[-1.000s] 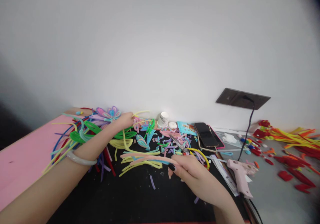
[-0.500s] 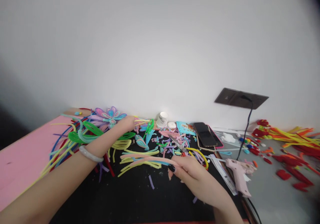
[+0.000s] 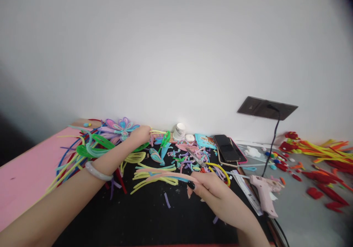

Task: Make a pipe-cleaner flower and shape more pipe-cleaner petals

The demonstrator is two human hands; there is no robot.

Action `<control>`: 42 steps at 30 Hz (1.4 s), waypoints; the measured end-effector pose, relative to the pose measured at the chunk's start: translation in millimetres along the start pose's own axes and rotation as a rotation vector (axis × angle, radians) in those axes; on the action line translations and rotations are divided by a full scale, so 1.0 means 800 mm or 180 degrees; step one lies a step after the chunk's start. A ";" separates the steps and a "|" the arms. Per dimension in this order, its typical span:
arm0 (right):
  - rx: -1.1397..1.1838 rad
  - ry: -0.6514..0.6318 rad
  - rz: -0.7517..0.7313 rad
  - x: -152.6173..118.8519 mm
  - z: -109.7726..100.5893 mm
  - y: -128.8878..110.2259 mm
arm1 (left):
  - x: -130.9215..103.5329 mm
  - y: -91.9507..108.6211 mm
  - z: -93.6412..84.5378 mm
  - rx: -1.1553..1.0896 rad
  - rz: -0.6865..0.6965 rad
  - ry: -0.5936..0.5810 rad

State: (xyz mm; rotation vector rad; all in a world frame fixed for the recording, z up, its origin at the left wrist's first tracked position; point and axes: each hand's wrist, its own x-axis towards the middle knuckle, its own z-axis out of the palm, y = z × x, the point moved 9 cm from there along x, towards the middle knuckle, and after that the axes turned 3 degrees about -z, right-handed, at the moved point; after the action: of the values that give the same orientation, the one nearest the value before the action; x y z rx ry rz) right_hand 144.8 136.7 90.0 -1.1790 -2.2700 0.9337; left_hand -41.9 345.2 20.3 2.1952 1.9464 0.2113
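My right hand (image 3: 211,191) pinches pink and blue pipe cleaners (image 3: 175,175) between thumb and fingers, their free ends pointing left. Under them, pale yellow pipe cleaners (image 3: 160,182) lie on the black mat (image 3: 132,221). My left hand (image 3: 142,133) reaches to the back near the wall, beside a pink, purple and blue pipe-cleaner flower (image 3: 121,126). Its fingers are hidden, and pale yellow strands show just right of it. Green loops (image 3: 100,144) lie partly behind my left forearm. Another small blue leaf-like piece (image 3: 157,155) rests on the mat.
Small cut pieces and scissors (image 3: 196,158) lie mid-table, with a paper cup (image 3: 179,131) behind. A phone (image 3: 227,148) is right of a blue packet (image 3: 204,141). Further right are a corded pink glue gun (image 3: 264,195) and red pieces (image 3: 314,193). Pink surface (image 3: 24,169) at left.
My left hand has shifted very slightly; its wrist looks more bent. The pipe cleaners in my right hand have barely moved. The whole view has shifted a little.
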 end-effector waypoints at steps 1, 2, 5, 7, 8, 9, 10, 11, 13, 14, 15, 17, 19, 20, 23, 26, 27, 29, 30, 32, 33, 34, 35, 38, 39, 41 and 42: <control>-0.0001 0.0002 0.0007 0.000 0.000 0.000 | 0.001 0.000 -0.006 0.0047 -0.0001 0.0081; 0.0002 0.0005 0.0014 -0.001 0.000 0.001 | 0.002 0.001 -0.013 0.0082 0.0037 0.0150; 0.0018 0.0012 0.0008 -0.001 0.001 0.001 | 0.002 0.008 -0.036 0.0106 0.0221 0.0343; 0.0011 0.0006 0.0020 -0.001 0.001 0.002 | -0.001 0.013 -0.053 0.0040 0.0360 0.0420; 0.0002 0.0000 0.0034 -0.001 0.001 0.002 | -0.003 0.016 -0.061 -0.0018 0.0432 0.0441; -0.0011 -0.0002 0.0051 -0.001 0.001 0.003 | -0.007 0.019 -0.070 -0.0085 0.0505 0.0454; -0.0031 0.0001 0.0068 0.000 0.000 0.004 | -0.012 0.023 -0.079 -0.0150 0.0569 0.0464; -0.0050 0.0011 0.0077 0.000 -0.001 0.004 | -0.017 0.027 -0.088 -0.0235 0.0637 0.0475; -0.0087 0.0055 0.0077 0.001 -0.005 0.003 | -0.030 0.037 -0.108 -0.0481 0.0778 0.0495; -0.0109 0.0088 0.0082 0.002 -0.007 0.002 | -0.037 0.042 -0.120 -0.0714 0.0858 0.0508; -0.0131 0.0119 0.0086 0.003 -0.009 0.001 | -0.044 0.047 -0.130 -0.0907 0.0895 0.0522; -0.0150 0.0177 0.0062 0.005 -0.013 -0.002 | -0.054 0.052 -0.155 -0.1072 0.0876 0.0709; -0.0136 0.0215 0.0010 0.006 -0.016 -0.006 | -0.062 0.051 -0.179 -0.0996 0.0814 0.1008; -0.0136 0.0231 -0.0015 0.007 -0.016 -0.007 | -0.064 0.048 -0.189 -0.0920 0.0751 0.1150; -0.0261 0.0277 0.0003 0.010 -0.018 -0.004 | -0.064 0.030 -0.210 -0.0529 0.0482 0.1423; -0.0456 0.0146 0.0089 0.016 -0.012 0.007 | -0.059 0.015 -0.210 0.0285 0.0188 0.1236; -0.0498 0.0061 0.0094 0.019 -0.007 0.010 | -0.058 0.010 -0.205 0.0587 0.0078 0.1034; -0.0531 -0.0066 0.0055 0.024 0.000 0.015 | -0.060 0.000 -0.194 0.1058 -0.0193 0.0567; -0.0523 -0.0084 0.0039 0.026 0.002 0.017 | -0.063 -0.005 -0.191 0.1191 -0.0330 0.0392; -0.0471 -0.0034 0.0041 0.030 0.002 0.019 | -0.069 -0.017 -0.196 0.1308 -0.0600 0.0277; -0.0436 0.0007 0.0049 0.031 0.000 0.020 | -0.071 -0.024 -0.203 0.1314 -0.0736 0.0340; -0.0400 0.0046 0.0052 0.032 -0.002 0.021 | -0.073 -0.030 -0.211 0.1271 -0.0839 0.0470; -0.0367 0.0075 0.0050 0.032 -0.004 0.020 | -0.073 -0.035 -0.219 0.1160 -0.0877 0.0617; -0.0286 0.0067 0.0028 0.032 -0.010 0.018 | -0.074 -0.033 -0.229 0.0321 -0.0569 0.0944; -0.0249 0.0013 0.0017 0.032 -0.010 0.017 | -0.075 -0.025 -0.223 -0.0098 -0.0333 0.0906; -0.0149 -0.0157 -0.0046 0.034 -0.006 0.012 | -0.083 0.003 -0.195 -0.0979 0.0171 0.0476; -0.0095 -0.0237 -0.0105 0.035 -0.004 0.008 | -0.090 0.023 -0.173 -0.1403 0.0447 0.0062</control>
State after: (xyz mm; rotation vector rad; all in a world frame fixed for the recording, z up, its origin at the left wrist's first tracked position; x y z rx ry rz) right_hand 134.7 163.8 88.6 -1.1334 -2.3623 0.9492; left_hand -65.6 279.2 160.9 2.0333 1.5658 0.6200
